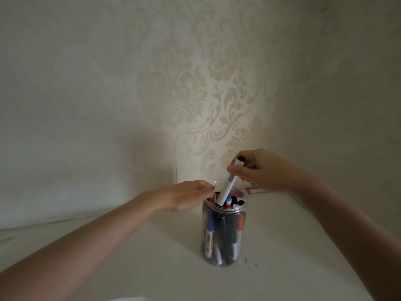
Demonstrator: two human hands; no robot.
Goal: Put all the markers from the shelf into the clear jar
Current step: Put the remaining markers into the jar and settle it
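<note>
Your right hand [258,170] pinches a white marker [228,183] near its upper end, the fingers [235,169] clenched around the barrel just below the dark cap, so the long lower part hangs free to steer. The marker is tilted, its lower end already past the rim of the clear jar [223,233] and resting among the caps of the markers already inside [234,200]. Holding it high like that looks deliberate — the jar is crowded, and a low grip would bring your knuckles against the rim before the marker found a gap.

Your left hand [191,195] is at the near-left side of the jar's mouth, fingertips [208,190] curled over the rim; whether they truly grip it or only rest there I cannot tell. The likely purpose is to steady the jar against the sideways push of a marker being wedged in.

Just beyond your right fingers, on the shelf [282,224] by the wall, a reddish end [248,190] of something thin peeks out behind the jar — possibly another marker, though most of it is hidden. So the task seems nearly finished, but not quite.
</note>
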